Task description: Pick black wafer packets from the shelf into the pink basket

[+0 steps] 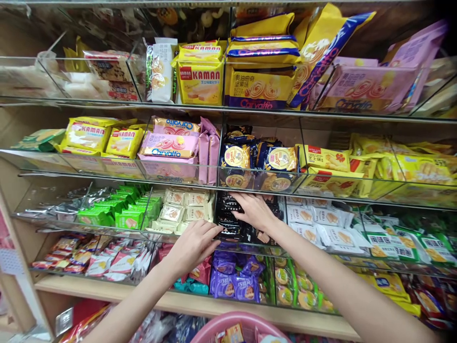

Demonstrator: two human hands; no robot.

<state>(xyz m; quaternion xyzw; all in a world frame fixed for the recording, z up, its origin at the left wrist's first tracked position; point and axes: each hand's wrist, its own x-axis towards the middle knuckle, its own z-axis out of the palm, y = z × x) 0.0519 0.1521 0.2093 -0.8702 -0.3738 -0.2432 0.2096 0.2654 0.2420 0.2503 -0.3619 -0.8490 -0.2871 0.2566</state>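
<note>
Black wrapped snack packets (228,228) fill a clear-walled compartment on the third shelf down. My right hand (255,209) reaches into that compartment, its fingers stretched out and lying over the packets, with nothing visibly gripped. At the compartment's front left side is my left hand (198,240), fingers extended towards the black packets and fingertips close to them. Whether those fingertips touch a packet or the clear front wall, I cannot tell. Cream-coloured packets (185,207) lie just left of the black ones, and white packets (321,221) fill the compartment to their right.
A clear front lip (171,174) of the shelf above runs just over my hands. Purple packets (233,281) sit on the shelf below. A pink tub (237,318) holding some packets stands at the bottom. Green packets (124,207) lie further left; yellow Kaman packs (200,76) stand higher up.
</note>
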